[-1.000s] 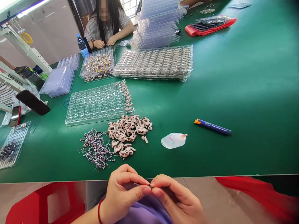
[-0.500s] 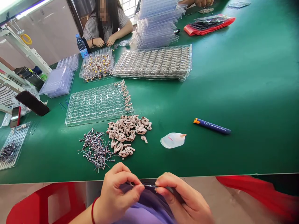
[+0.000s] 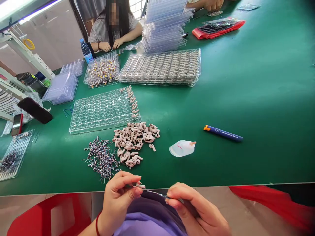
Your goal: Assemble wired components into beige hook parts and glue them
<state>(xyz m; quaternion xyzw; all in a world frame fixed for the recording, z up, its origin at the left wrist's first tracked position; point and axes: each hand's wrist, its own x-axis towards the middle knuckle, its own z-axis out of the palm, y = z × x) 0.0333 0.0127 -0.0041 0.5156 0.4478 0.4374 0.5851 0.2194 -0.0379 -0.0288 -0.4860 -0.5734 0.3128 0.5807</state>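
My left hand (image 3: 120, 195) pinches a small beige plastic piece (image 3: 138, 186) just below the table's front edge. My right hand (image 3: 194, 209) is closed on thin tweezers (image 3: 157, 194) whose tips point left toward that piece, a short gap away. Both hands hover over my purple lap. On the green table (image 3: 246, 98) ahead lie a pile of beige plastic pieces (image 3: 134, 141) and a pile of small wired components (image 3: 100, 157). Behind them sits a clear blister tray (image 3: 103, 109) with one filled column at its right edge.
A small glue bottle (image 3: 182, 148) lies on its side, with a blue pen (image 3: 222, 133) to its right. Filled trays (image 3: 161, 67), a tall stack of clear trays (image 3: 166, 24) and a phone (image 3: 34, 109) stand further back. A person (image 3: 114, 24) works across the table. A red stool (image 3: 46, 214) is at my left.
My hands have drawn apart. The left hand rose slightly toward the table edge with the beige piece, and the tweezers in my right hand pulled back to the right.
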